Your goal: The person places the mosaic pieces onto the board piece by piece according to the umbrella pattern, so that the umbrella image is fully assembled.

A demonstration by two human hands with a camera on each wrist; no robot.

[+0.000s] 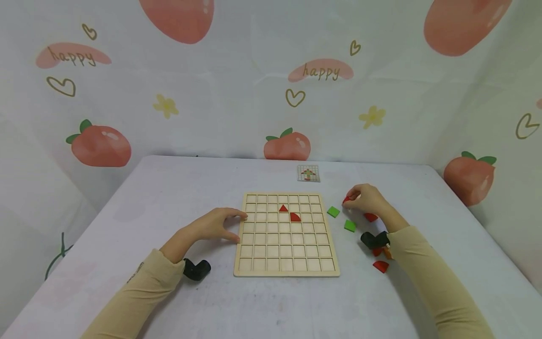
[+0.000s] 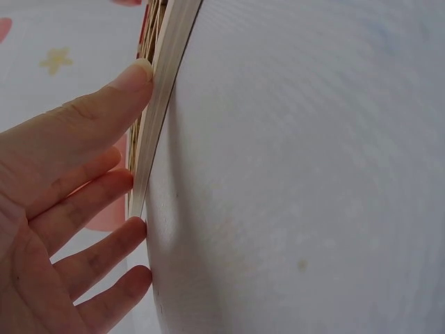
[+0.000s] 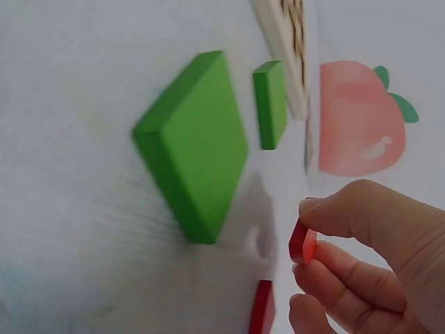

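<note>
A wooden grid board (image 1: 273, 252) lies in the middle of the table. In its cells sit a red triangle (image 1: 283, 208) and a red quarter-circle piece (image 1: 295, 217). My left hand (image 1: 215, 224) rests at the board's left edge, thumb and fingers spread along the rim. To the right of the board, my right hand (image 1: 367, 199) pinches a small red block (image 3: 303, 241) between thumb and fingers, its full shape partly covered. Close by lie two green square blocks, one nearer the board (image 1: 333, 212) and one nearer me (image 1: 349, 226).
More red pieces lie right of the board, one by the right wrist (image 1: 370, 217) and one nearer me (image 1: 380, 267). An orange piece (image 1: 387, 254) shows partly under the right sleeve. Behind the board is a small pattern card (image 1: 308, 173). Each wrist carries a black camera.
</note>
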